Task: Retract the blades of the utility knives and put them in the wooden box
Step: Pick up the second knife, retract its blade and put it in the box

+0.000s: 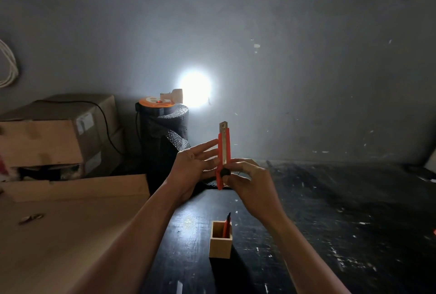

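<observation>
An orange utility knife (223, 149) stands upright in the air above the dark table, a short piece of blade showing at its top. My right hand (247, 182) grips its lower part, thumb on the black slider knob. My left hand (195, 164) lies flat against the knife's left side with fingers stretched out. Below, near the table's front, a small wooden box (220, 245) stands open-topped with another orange knife (227, 224) leaning inside it.
A scratched black table (330, 223) spreads to the right. Light wooden boards (70, 223) lie at the left, cardboard boxes (59, 133) behind them. A black bubble-wrap roll (167, 133) carries an orange reel and a bright lamp (195, 91) by the grey wall.
</observation>
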Demonstrator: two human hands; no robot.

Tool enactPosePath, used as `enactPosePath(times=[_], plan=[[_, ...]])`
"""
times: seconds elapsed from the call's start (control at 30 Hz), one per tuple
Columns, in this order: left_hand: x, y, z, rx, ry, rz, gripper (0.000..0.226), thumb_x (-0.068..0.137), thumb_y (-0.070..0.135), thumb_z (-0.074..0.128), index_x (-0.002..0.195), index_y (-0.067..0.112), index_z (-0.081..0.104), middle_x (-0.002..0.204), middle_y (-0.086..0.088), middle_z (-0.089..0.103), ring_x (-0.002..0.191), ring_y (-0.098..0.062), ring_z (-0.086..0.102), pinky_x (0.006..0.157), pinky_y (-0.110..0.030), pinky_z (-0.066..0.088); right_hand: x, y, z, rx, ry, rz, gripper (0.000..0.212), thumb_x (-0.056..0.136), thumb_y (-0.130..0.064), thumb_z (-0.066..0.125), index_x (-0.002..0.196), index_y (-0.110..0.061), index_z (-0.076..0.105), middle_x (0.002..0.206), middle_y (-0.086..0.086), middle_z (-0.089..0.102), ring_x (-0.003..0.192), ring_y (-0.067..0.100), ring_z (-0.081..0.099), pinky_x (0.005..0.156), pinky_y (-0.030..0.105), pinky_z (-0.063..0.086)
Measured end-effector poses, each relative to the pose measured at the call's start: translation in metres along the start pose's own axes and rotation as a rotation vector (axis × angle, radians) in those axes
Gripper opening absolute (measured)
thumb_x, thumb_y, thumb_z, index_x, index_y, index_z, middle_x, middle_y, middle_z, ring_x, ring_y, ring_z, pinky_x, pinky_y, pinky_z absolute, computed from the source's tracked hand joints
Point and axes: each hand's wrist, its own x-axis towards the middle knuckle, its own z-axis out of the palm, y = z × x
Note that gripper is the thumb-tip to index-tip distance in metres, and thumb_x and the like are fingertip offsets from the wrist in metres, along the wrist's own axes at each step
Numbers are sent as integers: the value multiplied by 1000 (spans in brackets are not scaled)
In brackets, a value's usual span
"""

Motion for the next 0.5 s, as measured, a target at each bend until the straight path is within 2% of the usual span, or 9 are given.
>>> enactPosePath(times=[0.1,0.2,0.3,0.37,0.5], plan=[[0,4,2,-10,-5,9,47,89,-12,65,130,13,69,117,-12,79,102,-30,78,80,-37,66,1,0,3,44,28,60,24,87,-21,79,111,-21,74,103,-19,71,92,-14,66,73,-1,47],[-1,7,3,0,-4,21,48,89,-13,66,130,12,69,117,-12,79,104,-30,77,77,-35,67,2,-1,2,17,21,41,23,90,-17,75,112,-22,77,106,-17,73,95,-6,67,77,-3,45],[-2,5,2,-3,14,20,47,90,-12,65,129,12,69,116,-9,79,104,-29,77,75,-34,67,0,0,1,15,-19,30,29,92,-16,73,120,-25,75,112,-21,70,98,-5,66,80,0,46],[-2,2,0,0,20,18,47,90,-12,65,130,12,69,116,-11,80,101,-29,79,73,-34,66,0,1,1,44,-15,61,27,90,-21,75,117,-27,74,111,-21,72,100,-4,67,83,7,47],[-2,-2,0,-11,16,15,48,89,-14,65,131,10,69,117,-13,79,95,-27,80,71,-32,66,0,3,1,-6,-24,49,24,94,-15,70,115,-25,76,110,-17,74,98,-6,66,82,2,45]])
